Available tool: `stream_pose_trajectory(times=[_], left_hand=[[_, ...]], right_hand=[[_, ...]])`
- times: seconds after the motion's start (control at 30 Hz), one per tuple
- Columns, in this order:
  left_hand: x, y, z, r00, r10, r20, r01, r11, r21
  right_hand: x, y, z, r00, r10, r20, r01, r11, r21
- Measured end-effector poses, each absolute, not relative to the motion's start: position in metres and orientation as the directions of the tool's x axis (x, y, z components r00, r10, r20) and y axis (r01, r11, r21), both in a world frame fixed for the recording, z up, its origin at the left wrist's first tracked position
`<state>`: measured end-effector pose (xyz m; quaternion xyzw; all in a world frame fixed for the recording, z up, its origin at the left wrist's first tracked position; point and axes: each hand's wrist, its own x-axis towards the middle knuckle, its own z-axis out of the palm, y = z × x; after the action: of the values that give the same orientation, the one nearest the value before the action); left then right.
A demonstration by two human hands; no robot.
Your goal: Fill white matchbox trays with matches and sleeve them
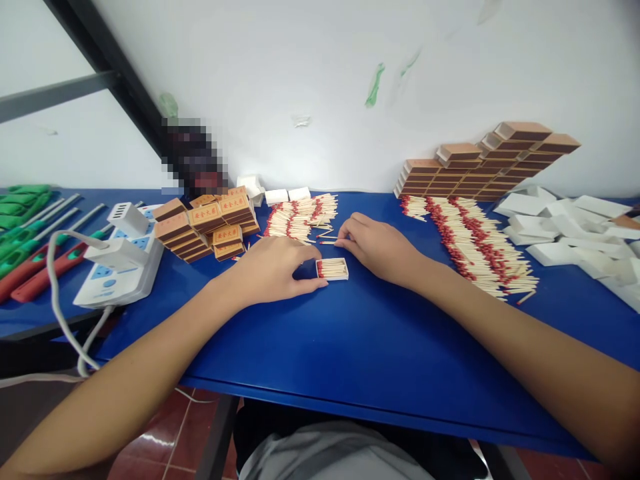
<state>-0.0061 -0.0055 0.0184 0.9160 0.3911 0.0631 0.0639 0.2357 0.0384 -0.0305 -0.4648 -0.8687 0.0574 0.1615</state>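
Observation:
A small white matchbox tray (pixel 333 269) filled with red-tipped matches lies on the blue table (pixel 350 347). My left hand (pixel 273 268) rests beside it, thumb and fingers closed against the tray's left end. My right hand (pixel 377 247) lies just right of the tray, its fingers curled down and pinching a loose match (pixel 327 243) on the table. A heap of loose matches (pixel 300 217) sits right behind both hands.
A long spread of matches (pixel 475 243) runs along the right. Stacked brown matchbox sleeves (pixel 480 163) lean on the wall, empty white trays (pixel 575 233) at far right. Filled printed matchboxes (pixel 205 227) are piled left, beside a white power strip (pixel 123 263) and green-and-red handled tools (pixel 30 247).

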Motion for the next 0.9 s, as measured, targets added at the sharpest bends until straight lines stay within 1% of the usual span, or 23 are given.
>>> stream_pose_trajectory(times=[0.07, 0.2, 0.43, 0.9], left_hand=[[-0.007, -0.006, 0.018, 0.681, 0.730, 0.065, 0.714, -0.681, 0.165], [-0.007, -0.005, 0.018, 0.673, 0.737, 0.066, 0.722, -0.673, 0.163], [-0.007, -0.005, 0.016, 0.670, 0.738, 0.081, 0.721, -0.672, 0.170], [-0.007, -0.005, 0.014, 0.666, 0.741, 0.090, 0.721, -0.670, 0.175]], right_hand=[[0.239, 0.036, -0.031, -0.512, 0.827, 0.233, 0.796, 0.558, -0.233], [0.248, 0.032, -0.032, -0.514, 0.821, 0.247, 0.786, 0.567, -0.248], [0.251, 0.029, -0.038, -0.519, 0.809, 0.275, 0.779, 0.581, -0.238], [0.250, 0.029, -0.037, -0.499, 0.828, 0.256, 0.785, 0.558, -0.271]])
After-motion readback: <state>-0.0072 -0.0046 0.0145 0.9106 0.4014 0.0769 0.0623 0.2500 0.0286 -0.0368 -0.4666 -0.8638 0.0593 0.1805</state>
